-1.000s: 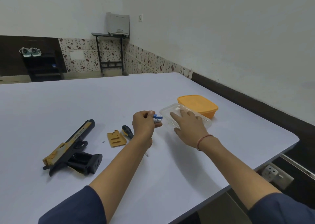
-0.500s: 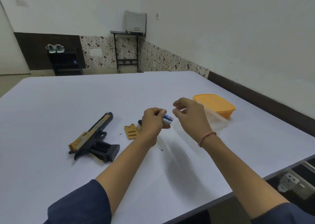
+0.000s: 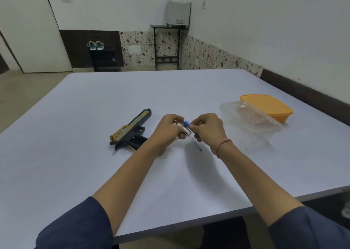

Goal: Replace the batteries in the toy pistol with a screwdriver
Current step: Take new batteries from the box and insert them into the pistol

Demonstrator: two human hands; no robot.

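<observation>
In the middle of the frame, the left hand (image 3: 167,129) and right hand (image 3: 206,128) pinch small batteries (image 3: 186,128) together above the table (image 3: 94,173). The toy pistol (image 3: 130,130) lies just left of them.

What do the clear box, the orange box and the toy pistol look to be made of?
Clear box: thin transparent plastic, glossy; the table shows through its walls. Orange box: opaque plastic, probably, with a smooth, slightly matte lid and rounded moulded corners. Toy pistol: black and tan plastic by its look, matte, with no metallic shine; a coated metal part cannot be ruled out.
</observation>
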